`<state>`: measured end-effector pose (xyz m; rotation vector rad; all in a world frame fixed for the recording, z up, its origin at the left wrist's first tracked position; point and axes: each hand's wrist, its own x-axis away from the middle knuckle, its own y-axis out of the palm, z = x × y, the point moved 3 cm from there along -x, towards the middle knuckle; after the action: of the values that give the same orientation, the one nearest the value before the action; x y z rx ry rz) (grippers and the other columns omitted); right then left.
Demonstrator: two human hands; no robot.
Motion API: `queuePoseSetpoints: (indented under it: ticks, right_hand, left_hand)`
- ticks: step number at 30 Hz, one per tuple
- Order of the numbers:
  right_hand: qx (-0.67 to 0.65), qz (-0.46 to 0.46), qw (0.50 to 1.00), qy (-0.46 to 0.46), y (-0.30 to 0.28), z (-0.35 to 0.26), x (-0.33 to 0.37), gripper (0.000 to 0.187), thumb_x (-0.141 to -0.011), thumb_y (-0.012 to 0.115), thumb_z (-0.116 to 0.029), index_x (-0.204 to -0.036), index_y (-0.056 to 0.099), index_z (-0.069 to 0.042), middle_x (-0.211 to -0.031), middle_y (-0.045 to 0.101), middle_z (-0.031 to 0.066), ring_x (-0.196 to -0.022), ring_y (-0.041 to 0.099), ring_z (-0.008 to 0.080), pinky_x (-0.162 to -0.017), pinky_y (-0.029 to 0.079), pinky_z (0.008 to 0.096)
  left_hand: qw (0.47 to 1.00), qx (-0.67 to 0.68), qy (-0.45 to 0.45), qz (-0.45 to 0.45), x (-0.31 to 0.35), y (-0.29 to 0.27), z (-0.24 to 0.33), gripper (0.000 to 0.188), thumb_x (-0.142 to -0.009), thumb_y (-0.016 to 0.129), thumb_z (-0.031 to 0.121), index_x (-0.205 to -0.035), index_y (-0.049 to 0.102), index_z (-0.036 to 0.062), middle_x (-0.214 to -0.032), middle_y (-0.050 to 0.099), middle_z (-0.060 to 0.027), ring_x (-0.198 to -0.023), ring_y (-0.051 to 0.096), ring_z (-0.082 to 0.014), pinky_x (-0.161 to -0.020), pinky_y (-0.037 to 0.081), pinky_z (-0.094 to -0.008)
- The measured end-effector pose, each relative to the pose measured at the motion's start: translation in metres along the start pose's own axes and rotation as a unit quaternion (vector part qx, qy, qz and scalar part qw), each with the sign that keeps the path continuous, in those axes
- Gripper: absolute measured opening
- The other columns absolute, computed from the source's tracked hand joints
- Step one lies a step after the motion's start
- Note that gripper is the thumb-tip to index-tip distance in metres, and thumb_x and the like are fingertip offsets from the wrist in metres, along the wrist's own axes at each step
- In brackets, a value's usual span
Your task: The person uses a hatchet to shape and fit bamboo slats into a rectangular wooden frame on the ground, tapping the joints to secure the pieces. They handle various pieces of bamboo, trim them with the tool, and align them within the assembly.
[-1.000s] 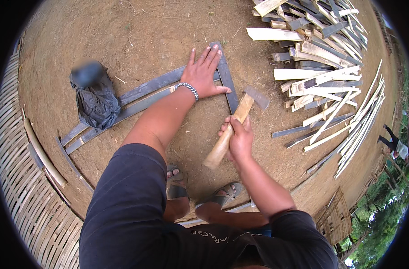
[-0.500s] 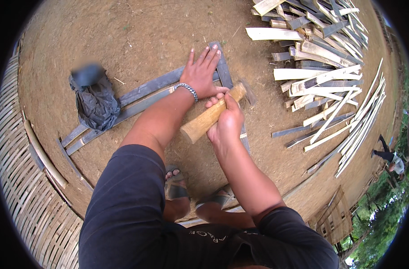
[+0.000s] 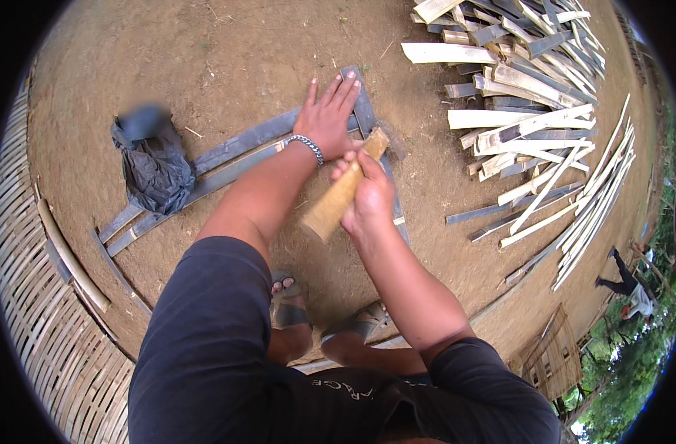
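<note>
My left hand [image 3: 328,122] lies flat with fingers spread on the corner of a frame of dark split-bamboo strips [image 3: 253,140], a chain bracelet at its wrist. In my right hand [image 3: 373,196] is a hammer [image 3: 330,203] with a thick pale wooden handle. Its head is smeared by motion, just right of my left thumb, over the frame's short side. Two long strips run from that corner toward the lower left, where a thin crosspiece [image 3: 116,263] meets them.
A black plastic bag [image 3: 156,177] lies across the strips. Split bamboo [image 3: 530,118] is heaped at the far right, with thin pale slats [image 3: 593,200] beside it. A woven bamboo panel [image 3: 49,311] borders the left. Another person [image 3: 634,292] is off at the right edge.
The hammer and my right hand have shifted slightly left, the hammer turning steeper. My left hand stays on the frame corner. The distant person has moved and is seen slightly lower.
</note>
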<state>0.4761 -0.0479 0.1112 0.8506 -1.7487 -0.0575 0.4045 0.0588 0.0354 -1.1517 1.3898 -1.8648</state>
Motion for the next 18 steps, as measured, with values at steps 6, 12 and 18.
queuePoseSetpoints:
  ticks: [6, 12, 18]
  right_hand:
    - [0.490, -0.028, 0.862, -0.128, -0.032, -0.045, 0.042, 0.045, -0.103, 0.053, -0.011, -0.143, 0.034, -0.003, -0.106, 0.059, 0.0110, -0.078, 0.061, 0.0196, -0.070, 0.056, 0.0308]
    - [0.763, -0.061, 0.562, -0.312, -0.086, -0.089, 0.009, 0.045, -0.104, 0.054, -0.024, -0.145, 0.041, -0.011, -0.120, 0.066, 0.0292, -0.106, 0.065, 0.0509, -0.086, 0.054, 0.0543]
    - [0.805, -0.095, 0.484, -0.329, -0.090, -0.100, -0.024, 0.042, -0.100, 0.060, -0.018, -0.139, 0.047, -0.010, -0.117, 0.067, 0.0270, -0.101, 0.067, 0.0478, -0.085, 0.054, 0.0541]
  left_hand:
    - [0.999, 0.047, -0.011, 0.005, 0.007, -0.012, 0.000, 0.129, -0.074, 0.050, 0.094, -0.163, 0.018, 0.0068, -0.172, 0.014, -0.0074, -0.158, 0.014, -0.0221, -0.128, 0.008, -0.0545]
    - [0.999, 0.046, -0.009, 0.019, 0.008, -0.013, 0.001, 0.129, -0.074, 0.049, 0.094, -0.164, 0.018, 0.0068, -0.172, 0.013, -0.0074, -0.158, 0.014, -0.0221, -0.128, 0.008, -0.0543]
    - [0.999, 0.044, -0.007, 0.029, 0.007, -0.010, 0.001, 0.128, -0.074, 0.048, 0.094, -0.164, 0.018, 0.0070, -0.172, 0.012, -0.0074, -0.158, 0.014, -0.0226, -0.128, 0.008, -0.0546]
